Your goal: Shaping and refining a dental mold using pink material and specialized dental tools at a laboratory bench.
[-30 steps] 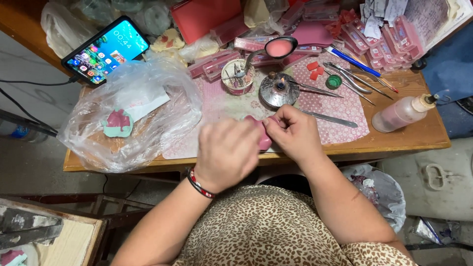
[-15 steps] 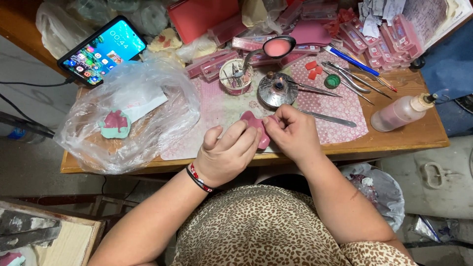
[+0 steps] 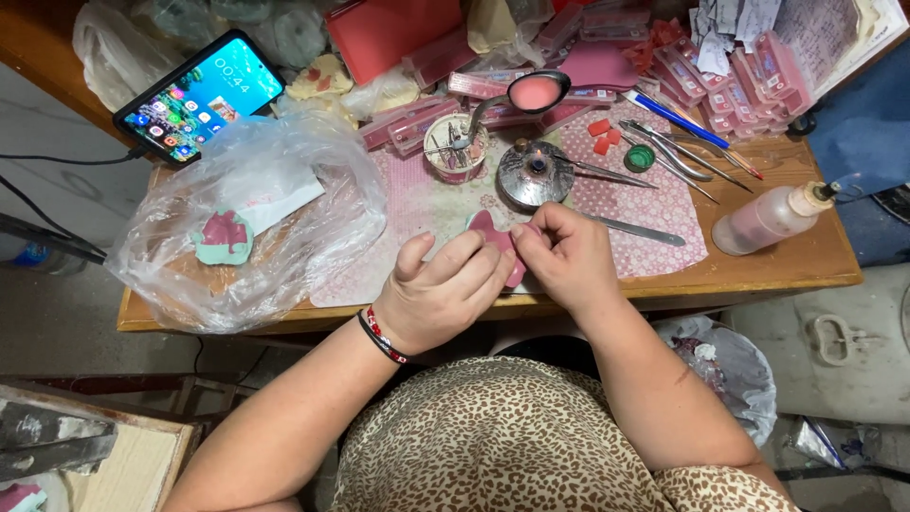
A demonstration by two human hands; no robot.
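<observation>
Head view, looking down: the wooden desk (image 3: 777, 270) carries a patterned pink mat (image 3: 654, 204) crowded with tools, with a crumpled clear plastic bag (image 3: 256, 218) lying at its left end. At the desk's near edge both hands meet over one small thing. The left hand (image 3: 445, 299) is curled, its fingers grasping a flat pink wax piece (image 3: 491, 233) from the left; the right hand (image 3: 569, 256) is closed over the same piece from the right, its fingertips pinching the upper edge. The piece sits between the two hands, just above the mat, and is mostly hidden by them.

By the look of it, the step in hand is shaping or pressing the pink piece by finger. Any next move would call for a steady two-handed pinch and light pressure, since such a piece probably deforms easily.

Its long axis seems to run from upper left to lower right, the rounded end pointing away from the person towards the small round metal burner (image 3: 534, 173); the lower end is covered.
</observation>
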